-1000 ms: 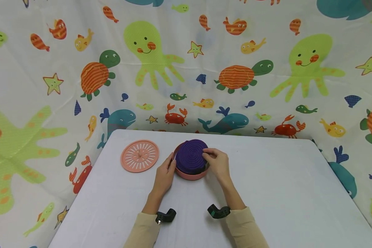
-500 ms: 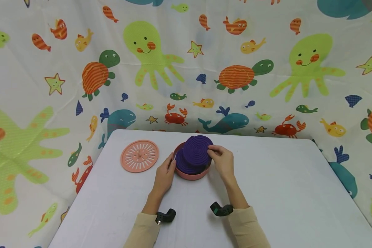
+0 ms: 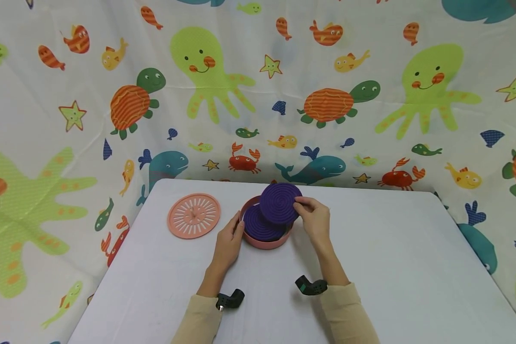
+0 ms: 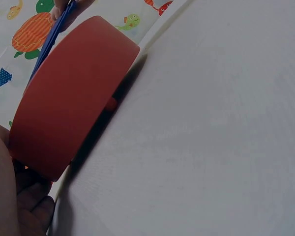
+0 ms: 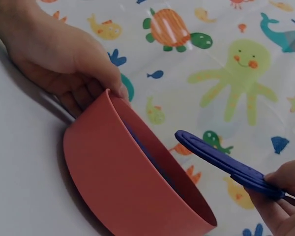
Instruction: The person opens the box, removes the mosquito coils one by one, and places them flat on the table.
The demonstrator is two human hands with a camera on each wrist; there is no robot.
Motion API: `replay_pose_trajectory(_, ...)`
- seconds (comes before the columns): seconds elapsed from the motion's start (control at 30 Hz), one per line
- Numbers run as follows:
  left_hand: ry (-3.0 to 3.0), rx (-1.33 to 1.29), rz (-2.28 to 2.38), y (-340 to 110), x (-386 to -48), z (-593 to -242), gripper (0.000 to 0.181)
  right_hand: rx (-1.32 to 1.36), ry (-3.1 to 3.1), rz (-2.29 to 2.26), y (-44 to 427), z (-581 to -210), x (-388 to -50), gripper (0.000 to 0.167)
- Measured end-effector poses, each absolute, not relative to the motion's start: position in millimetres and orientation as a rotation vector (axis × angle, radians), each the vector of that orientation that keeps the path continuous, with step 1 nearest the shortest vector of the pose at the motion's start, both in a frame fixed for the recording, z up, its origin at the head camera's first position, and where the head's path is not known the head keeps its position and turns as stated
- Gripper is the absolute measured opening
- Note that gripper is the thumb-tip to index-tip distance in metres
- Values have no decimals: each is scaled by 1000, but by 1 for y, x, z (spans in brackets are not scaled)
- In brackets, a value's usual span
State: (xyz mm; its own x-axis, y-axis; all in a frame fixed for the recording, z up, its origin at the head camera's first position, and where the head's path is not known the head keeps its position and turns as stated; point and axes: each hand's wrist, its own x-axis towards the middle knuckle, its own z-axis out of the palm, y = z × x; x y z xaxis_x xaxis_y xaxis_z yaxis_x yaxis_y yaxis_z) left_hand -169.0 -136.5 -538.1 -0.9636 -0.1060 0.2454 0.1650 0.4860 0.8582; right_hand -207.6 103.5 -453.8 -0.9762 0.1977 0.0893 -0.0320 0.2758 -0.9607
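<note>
- You work before a curtain (image 3: 241,48) printed with sea creatures, which hangs just behind the far edge of the white table (image 3: 413,267); the side edges slope outward toward you.
- The broadest stretch of white surface runs from your right hand (image 3: 315,217) to the right edge; more lies between your forearms and the near side.
- The pink container (image 3: 265,244) sits in the far half of the table, nearer the far edge than to you, its round rim facing up.
- Your left hand (image 3: 230,239) grips its left side, thumb at the rim and fingers bent against the outer wall.
- Your right hand pinches the right edge of the raised purple disc (image 3: 280,203), ridged in rings, between thumb and fingers.
- That disc hangs tilted above the container's far right part; the right wrist view shows a gap between it and the rim. From the head view its top meets the line of the table's far edge.
- The lower purple disc (image 3: 262,227) lies inside the container, partly covered by the raised one in the head view.
- The pink slotted disc (image 3: 194,216) lies flat to the left, near the far left corner, with a strip of table between it and your left hand.
- Below your hands, a black wrist unit (image 3: 311,285) on the right and its twin (image 3: 230,299) on the left point inward, apart from each other.
</note>
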Motion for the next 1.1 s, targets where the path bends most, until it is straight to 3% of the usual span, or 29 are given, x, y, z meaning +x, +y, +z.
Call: replay_pose_trajectory(1.1,-2467,-67,-1475,-137,-168,-538,50,-258,-2052,1839,144,-459,-223,21)
